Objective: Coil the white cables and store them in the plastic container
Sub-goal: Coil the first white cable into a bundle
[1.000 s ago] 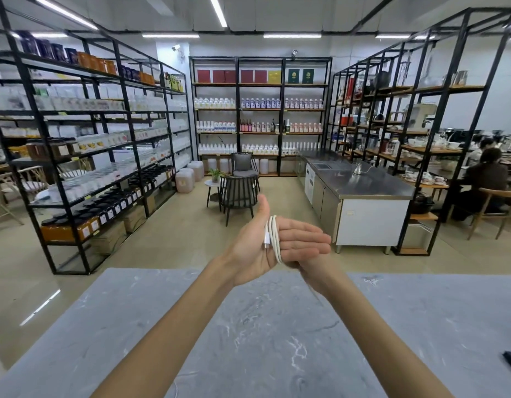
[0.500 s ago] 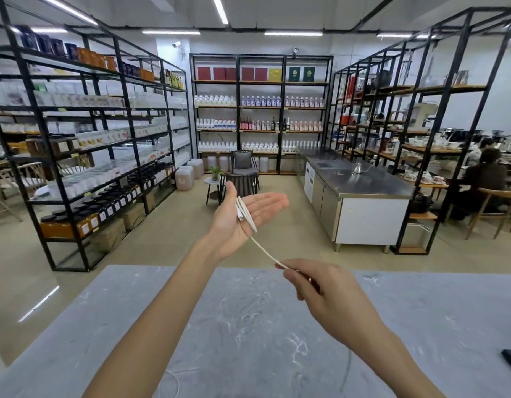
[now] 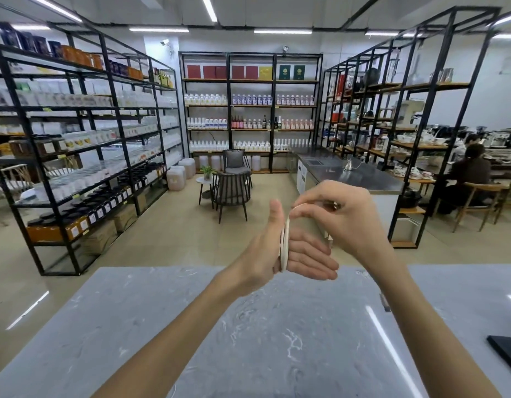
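Left hand (image 3: 263, 254): flat, fingers straight, thin white cable (image 3: 284, 248) looped round the palm.
Right hand (image 3: 340, 216): pinching the cable's top.
Grey marbled bench (image 3: 277, 340): beneath both.

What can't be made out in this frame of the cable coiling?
Head view:
The plastic container: nowhere in frame.
Free end of the white cable: hidden inside the pinching right hand.
Loop count round the left hand: strands too fine.
The dark flat object: cut off by the right edge.

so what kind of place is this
Likely a drinks-supply shop or café showroom: tall black metal shelving lined with rows of bottles, labelled jars low on the left, and a stainless steel counter.
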Available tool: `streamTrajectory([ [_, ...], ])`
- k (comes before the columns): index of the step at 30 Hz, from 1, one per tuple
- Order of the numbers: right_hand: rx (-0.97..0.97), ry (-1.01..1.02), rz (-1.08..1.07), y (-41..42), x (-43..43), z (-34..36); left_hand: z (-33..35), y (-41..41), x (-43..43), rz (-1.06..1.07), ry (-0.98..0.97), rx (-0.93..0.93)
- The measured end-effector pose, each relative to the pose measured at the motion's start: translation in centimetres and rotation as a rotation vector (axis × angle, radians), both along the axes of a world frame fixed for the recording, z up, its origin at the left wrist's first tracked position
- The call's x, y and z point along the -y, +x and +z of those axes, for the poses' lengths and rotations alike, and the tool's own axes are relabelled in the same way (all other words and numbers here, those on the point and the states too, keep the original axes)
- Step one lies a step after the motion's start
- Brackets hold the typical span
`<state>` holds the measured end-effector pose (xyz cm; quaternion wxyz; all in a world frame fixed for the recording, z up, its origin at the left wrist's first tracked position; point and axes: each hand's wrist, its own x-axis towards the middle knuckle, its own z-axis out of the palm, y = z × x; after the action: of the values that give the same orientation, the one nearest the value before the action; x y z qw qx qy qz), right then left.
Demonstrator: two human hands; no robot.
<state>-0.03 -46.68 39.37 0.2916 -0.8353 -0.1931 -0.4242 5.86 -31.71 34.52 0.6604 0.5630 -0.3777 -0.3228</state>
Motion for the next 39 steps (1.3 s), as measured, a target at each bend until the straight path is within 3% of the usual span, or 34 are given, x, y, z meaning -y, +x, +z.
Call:
streamTrajectory([
  [3,-0.184,0.299,0.155,2.3,-0.3,-0.4,1.6,-0.4,-0.4,-0.111,-0.010,-0.018],
  [6,-0.365,0.359,0.392,3.4,-1.3,-2.6,2.4,0.2,-0.9,-0.102,-0.071,-0.002],
  [7,-0.323,0.366,0.416,3.4,-2.1,-3.5,2.4,0.5,-1.2,-0.066,-0.101,-0.002],
  [12,-0.328,0.377,0.023,3.0,-4.6,-9.3,1.1,2.5,-2.0,0.101,-0.116,-0.095],
  [16,-0.570,0.130,0.038,0.3,-5.4,-11.6,0.4,3.8,-2.6,0.238,-0.159,-0.141],
  [19,-0.594,-0.187,0.008,-2.0,-5.3,-10.9,0.8,4.7,-2.7,0.383,-0.192,-0.142],
  [21,-0.448,-0.347,-0.050,-2.8,-5.1,-8.7,0.5,4.3,-2.2,0.410,-0.087,-0.068],
  [23,-0.197,-0.355,-0.096,-2.4,-4.0,-6.3,-0.2,2.8,-1.5,0.364,0.043,0.006],
  [26,0.066,-0.192,-0.075,-0.2,-1.5,-3.2,-0.9,0.7,-0.6,0.230,0.019,0.034],
  [29,-0.162,0.229,0.250,2.4,-0.6,-3.0,-0.1,0.0,-0.3,0.194,0.003,0.033],
  [33,-0.553,0.552,0.539,3.7,-0.3,-4.8,0.6,0.3,-1.7,0.214,0.074,0.102],
  [35,-0.667,0.537,0.575,3.7,-0.4,-5.6,0.5,0.3,-2.4,0.176,0.036,0.059],
  [39,-0.706,0.488,0.608,3.3,-1.8,-6.8,0.9,0.4,-3.0,0.013,-0.040,-0.045],
])
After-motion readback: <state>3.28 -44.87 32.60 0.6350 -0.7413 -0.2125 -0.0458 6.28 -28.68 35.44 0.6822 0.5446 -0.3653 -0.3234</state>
